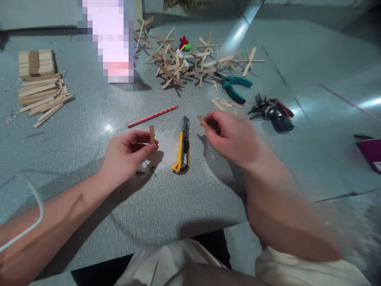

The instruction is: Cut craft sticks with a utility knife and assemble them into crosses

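Observation:
Between the thumb and fingers of my left hand (129, 153) a short piece of wooden stick (152, 134) stands upright. My right hand (228, 133), a little blurred, pinches another small wooden piece (202, 121) at its fingertips. A yellow and black utility knife (185, 145) lies between the two hands, its blade end pointing away from me. Beyond my left hand lies a red pencil (152, 116), slanting up to the right. Pale dust covers the surface beside the knife.
Crossed wooden sticks (172, 67) spread across the back. Teal-handled pliers (233, 88), loose stick pieces (228, 103) and a bunch of keys (272, 111) lie beyond my right hand. Stacked sticks (44, 95) are at the far left. A pixelated object (111, 35) stands at the back.

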Motion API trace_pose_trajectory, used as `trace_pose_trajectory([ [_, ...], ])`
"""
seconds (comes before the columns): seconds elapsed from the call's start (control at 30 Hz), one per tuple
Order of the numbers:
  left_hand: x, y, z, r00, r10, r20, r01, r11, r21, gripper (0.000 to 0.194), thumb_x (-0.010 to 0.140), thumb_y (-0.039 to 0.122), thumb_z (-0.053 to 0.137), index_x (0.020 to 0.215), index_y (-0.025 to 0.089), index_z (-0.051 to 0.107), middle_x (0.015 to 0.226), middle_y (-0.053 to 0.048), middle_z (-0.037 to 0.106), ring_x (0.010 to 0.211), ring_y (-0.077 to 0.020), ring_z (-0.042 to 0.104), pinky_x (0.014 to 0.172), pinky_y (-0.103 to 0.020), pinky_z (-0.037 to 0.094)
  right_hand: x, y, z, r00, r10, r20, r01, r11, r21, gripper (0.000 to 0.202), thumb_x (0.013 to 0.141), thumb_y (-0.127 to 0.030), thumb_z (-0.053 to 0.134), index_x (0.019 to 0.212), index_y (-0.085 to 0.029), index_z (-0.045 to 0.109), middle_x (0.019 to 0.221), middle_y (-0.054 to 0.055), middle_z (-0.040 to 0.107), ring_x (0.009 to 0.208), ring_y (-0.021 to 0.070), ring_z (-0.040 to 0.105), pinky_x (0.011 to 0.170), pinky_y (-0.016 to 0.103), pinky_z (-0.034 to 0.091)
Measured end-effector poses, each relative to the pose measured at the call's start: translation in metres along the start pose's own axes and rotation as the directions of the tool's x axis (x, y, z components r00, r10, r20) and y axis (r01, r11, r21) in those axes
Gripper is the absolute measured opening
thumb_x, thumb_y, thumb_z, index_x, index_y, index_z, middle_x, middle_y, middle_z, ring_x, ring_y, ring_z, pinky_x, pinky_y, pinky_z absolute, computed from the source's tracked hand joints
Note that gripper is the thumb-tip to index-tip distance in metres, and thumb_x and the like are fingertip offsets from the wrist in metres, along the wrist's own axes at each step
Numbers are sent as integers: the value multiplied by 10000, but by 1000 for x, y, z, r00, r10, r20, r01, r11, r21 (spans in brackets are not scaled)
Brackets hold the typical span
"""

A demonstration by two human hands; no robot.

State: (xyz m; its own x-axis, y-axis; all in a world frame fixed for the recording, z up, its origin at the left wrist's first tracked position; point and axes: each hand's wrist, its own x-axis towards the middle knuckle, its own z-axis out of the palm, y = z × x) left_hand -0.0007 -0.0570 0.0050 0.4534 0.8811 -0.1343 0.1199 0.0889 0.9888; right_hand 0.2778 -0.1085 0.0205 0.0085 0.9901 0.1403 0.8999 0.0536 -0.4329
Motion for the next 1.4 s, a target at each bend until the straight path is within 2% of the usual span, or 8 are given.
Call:
trace_pose_trajectory([
  [0.1, 0, 0, 1, 1000, -7, -9, 7, 1000, -7, 246, 825, 293, 846, 1036, 197, 764, 983, -65, 827, 880, -227, 804, 814, -386, 682, -2, -24, -3, 986, -70, 149, -6, 890, 455, 50, 912, -240, 539, 891, -250, 584, 741, -9, 613, 619, 161, 536, 594, 318, 404],
  [0.2, 0, 1, 3, 999, -29, -15, 28, 998, -55, 247, 794, 258, 858, 1011, 194, 759, 970, -59, 830, 879, -222, 805, 819, -378, 681, -6, -40, 4, 976, -93, 197, -41, 810, 586, 87, 953, -284, 553, 895, -235, 596, 746, -20, 614, 613, 141, 519, 574, 288, 394],
  [0.37, -3, 5, 7, 995, -95, -35, 90, 987, -132, 263, 737, 225, 881, 973, 189, 772, 928, -47, 833, 828, -206, 802, 788, -338, 672, -12, -51, 17, 959, -233, 159, 119, 845, 521, 86, 970, -225, 569, 910, -208, 629, 774, -1, 645, 673, 145, 574, 633, 279, 414],
  [0.47, -5, 5, 9, 996, -92, -20, 88, 983, -161, 282, 722, 227, 892, 981, 196, 785, 921, -38, 833, 789, -196, 798, 752, -321, 668, -17, -57, 23, 959, -258, 119, 178, 873, 454, 104, 990, -221, 571, 964, -190, 666, 752, -10, 658, 620, 122, 564, 608, 260, 398],
  [0.63, -8, 1, 8, 998, -55, 24, 58, 989, -140, 283, 770, 238, 872, 1043, 211, 804, 961, -42, 841, 818, -205, 811, 758, -317, 671, -22, -59, 26, 961, -250, 118, 183, 894, 410, 201, 1001, -195, 540, 1072, -176, 727, 778, 9, 748, 608, 124, 625, 605, 249, 422],
  [0.87, -6, -1, 8, 1000, -3, 5, 4, 994, -113, 226, 821, 232, 835, 1046, 229, 836, 952, -36, 849, 836, -199, 818, 759, -289, 667, -23, -58, 27, 964, -264, 34, 227, 884, 409, 297, 959, -126, 551, 1122, -186, 791, 925, 37, 839, 696, 137, 736, 645, 241, 485],
  [1.13, -9, -1, 9, 1000, -29, -8, 27, 991, -132, 235, 810, 228, 851, 1043, 211, 822, 934, -37, 851, 844, -204, 829, 767, -279, 675, -24, -62, 28, 963, -270, 5, 244, 876, 417, 292, 973, -121, 561, 1111, -168, 814, 877, 36, 837, 671, 128, 729, 617, 234, 476],
  [1.4, -8, 1, 8, 999, -36, -13, 35, 994, -107, 191, 808, 213, 857, 995, 257, 855, 919, -17, 850, 820, -184, 811, 757, -273, 648, -25, -60, 29, 966, -259, -23, 247, 890, 384, 303, 971, -127, 576, 1144, -181, 818, 930, 43, 853, 644, 121, 714, 609, 238, 476],
])
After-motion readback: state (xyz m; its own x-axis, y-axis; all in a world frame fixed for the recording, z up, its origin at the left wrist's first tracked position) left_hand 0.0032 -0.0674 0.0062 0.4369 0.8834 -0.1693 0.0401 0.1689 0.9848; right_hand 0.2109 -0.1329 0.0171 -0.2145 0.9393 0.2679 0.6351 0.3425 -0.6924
